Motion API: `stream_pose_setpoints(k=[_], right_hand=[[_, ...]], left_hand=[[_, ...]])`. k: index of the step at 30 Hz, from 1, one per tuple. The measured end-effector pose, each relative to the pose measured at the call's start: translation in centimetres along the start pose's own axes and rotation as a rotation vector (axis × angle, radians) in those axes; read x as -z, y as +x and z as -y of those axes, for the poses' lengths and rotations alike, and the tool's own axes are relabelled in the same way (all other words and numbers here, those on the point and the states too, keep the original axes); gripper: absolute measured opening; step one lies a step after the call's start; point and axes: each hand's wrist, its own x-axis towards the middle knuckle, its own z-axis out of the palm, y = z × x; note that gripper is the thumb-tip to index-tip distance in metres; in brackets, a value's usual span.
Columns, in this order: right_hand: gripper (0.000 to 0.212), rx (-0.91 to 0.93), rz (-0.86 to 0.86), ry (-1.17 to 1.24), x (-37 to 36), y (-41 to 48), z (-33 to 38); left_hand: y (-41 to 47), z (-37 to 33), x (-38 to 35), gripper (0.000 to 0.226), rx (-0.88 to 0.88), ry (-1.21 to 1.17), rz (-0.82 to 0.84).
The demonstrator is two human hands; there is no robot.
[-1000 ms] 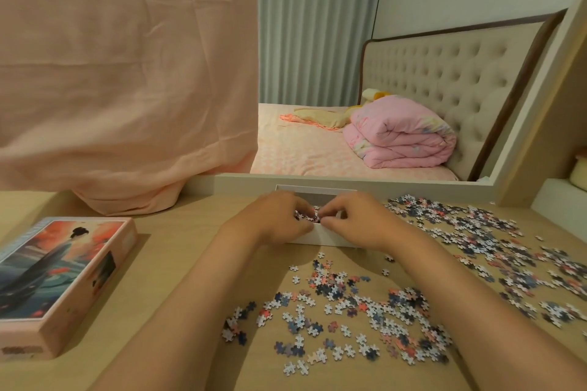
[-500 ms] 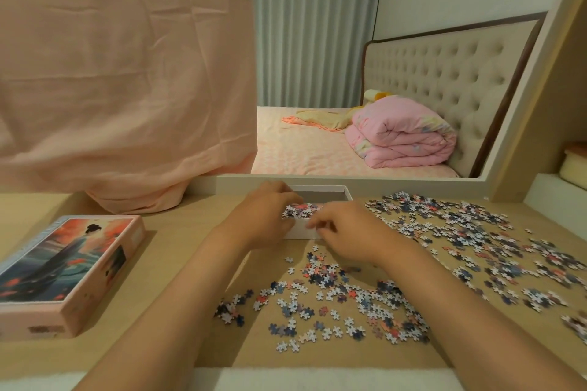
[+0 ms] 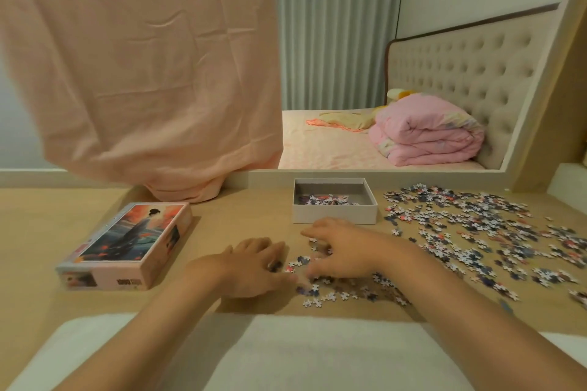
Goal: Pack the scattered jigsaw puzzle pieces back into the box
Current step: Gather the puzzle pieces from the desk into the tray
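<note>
L hand (image 3: 254,263) flat, R hand (image 3: 341,252) curled, maybe gripping

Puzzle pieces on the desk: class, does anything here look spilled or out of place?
Yes. Most puzzle pieces lie scattered loose over the right of the desk, with a smaller patch under both hands; only a few sit in the open box. Its picture lid lies apart on the left.

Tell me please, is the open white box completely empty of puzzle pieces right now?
No, a small heap of puzzle pieces already lies inside the open white box.
</note>
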Motion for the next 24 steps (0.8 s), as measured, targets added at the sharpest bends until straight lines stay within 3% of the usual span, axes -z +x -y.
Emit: stream_pose_setpoints(k=[3, 11, 15, 18, 24], right_hand=[[0.110, 0.035, 0.167, -0.061, -1.9, -0.8, 1.1], [0.078, 0.024, 0.067, -0.131, -3.1, -0.6, -2.7], [0.074, -0.022, -0.049, -0.071, -2.1, -1.9, -4.7], [0.082, -0.082, -0.063, -0.003, -0.7, -3.5, -6.3], [0.114, -0.192, 0.086, -0.023, 0.0, -6.6, -8.8]], left_hand=[[-0.5, 0.5, -2.1, 0.088, 0.012, 0.008, -0.009], [1.2, -2.2, -2.4, 0.085, -0.181, -0.096, -0.125], [3.1, -4.9, -2.0, 0.092, -0.261, -0.136, -0.131], [5.0, -6.6, -2.1, 0.086, -0.313, -0.140, -0.195], [7.3, -8.9, -1.3, 0.062, -0.402, -0.199, -0.297]])
